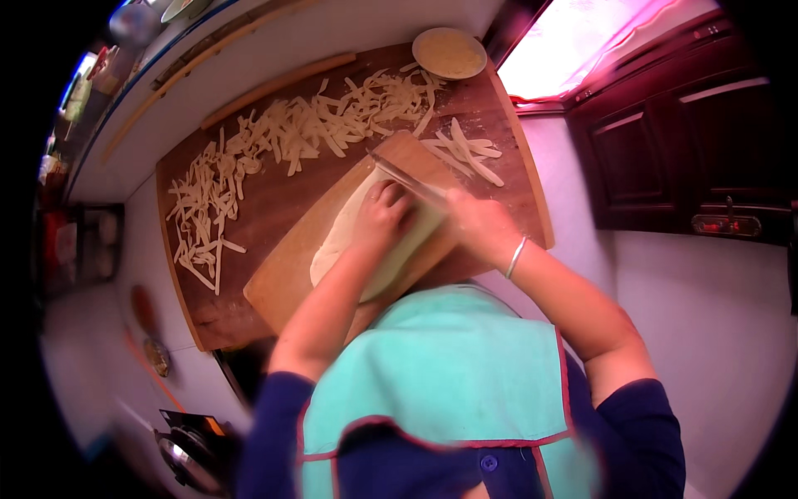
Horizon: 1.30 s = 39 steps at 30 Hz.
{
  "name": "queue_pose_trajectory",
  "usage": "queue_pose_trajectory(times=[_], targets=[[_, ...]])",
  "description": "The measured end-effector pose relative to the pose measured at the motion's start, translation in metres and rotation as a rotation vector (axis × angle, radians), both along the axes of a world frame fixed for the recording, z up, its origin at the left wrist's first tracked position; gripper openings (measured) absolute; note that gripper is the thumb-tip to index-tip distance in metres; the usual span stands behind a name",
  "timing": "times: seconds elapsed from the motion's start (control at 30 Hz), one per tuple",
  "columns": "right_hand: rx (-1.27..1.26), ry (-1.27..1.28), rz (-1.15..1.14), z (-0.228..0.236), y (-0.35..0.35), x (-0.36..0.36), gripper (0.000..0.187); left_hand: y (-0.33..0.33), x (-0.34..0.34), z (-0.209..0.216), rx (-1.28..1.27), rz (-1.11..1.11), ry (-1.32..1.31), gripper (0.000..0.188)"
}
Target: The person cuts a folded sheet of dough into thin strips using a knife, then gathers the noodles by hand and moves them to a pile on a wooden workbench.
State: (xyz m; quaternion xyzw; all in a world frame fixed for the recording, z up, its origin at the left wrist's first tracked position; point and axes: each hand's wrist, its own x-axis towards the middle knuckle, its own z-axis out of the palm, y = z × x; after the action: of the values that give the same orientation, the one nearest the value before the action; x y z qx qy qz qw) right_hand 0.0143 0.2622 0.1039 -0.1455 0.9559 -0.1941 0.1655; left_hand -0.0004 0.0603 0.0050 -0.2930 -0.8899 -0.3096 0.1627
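Observation:
A thick pale slab of dough (335,241) lies on a wooden cutting board (278,281) set at a slant in front of me. Its right side looks pale green and is blurred. My left hand (384,214) presses on the dough near its far end, fingers curled and close to the blade. In my right hand (484,226) is the handle of a kitchen knife (409,178), its blade pointing far left across the end of the slab. The right hand is smeared by motion, and a bracelet circles that wrist. Where the edge meets the dough is partly hidden.
Flour-dusted dough strips (303,129) are heaped along the table's (274,200) far and left sides. A few strips (467,155) lie right of the board. A bowl of pale yellow food (449,54) stands at the far right corner. A long wooden rod (278,90) rests along the back edge.

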Motion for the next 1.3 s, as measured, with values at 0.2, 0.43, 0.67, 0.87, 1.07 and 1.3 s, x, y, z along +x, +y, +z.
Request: queue_pose_trajectory(times=[0.2, 0.43, 0.67, 0.87, 1.07, 1.3], targets=[[-0.019, 0.036, 0.066, 0.000, -0.004, -0.002, 0.010, 0.003, -0.002, 0.004, -0.001, 0.000, -0.007, 0.031], [-0.024, 0.096, -0.070, -0.027, 0.007, -0.019, 0.012, 0.006, 0.001, 0.005, 0.008, 0.003, 0.019, 0.024], [-0.012, 0.212, -0.119, 0.001, 0.048, -0.004, 0.012, 0.005, 0.000, -0.002, 0.015, 0.035, 0.019, 0.023], [-0.079, 0.156, 0.053, -0.007, 0.000, 0.012, 0.011, 0.003, 0.003, 0.002, -0.044, 0.051, 0.014, 0.026], [-0.040, 0.093, 0.083, -0.001, 0.000, 0.014, 0.011, 0.001, 0.005, -0.001, -0.027, 0.031, 0.003, 0.026], [0.028, -0.010, 0.037, -0.021, -0.014, -0.006, 0.009, 0.004, 0.002, 0.007, -0.011, 0.016, -0.006, 0.026]])
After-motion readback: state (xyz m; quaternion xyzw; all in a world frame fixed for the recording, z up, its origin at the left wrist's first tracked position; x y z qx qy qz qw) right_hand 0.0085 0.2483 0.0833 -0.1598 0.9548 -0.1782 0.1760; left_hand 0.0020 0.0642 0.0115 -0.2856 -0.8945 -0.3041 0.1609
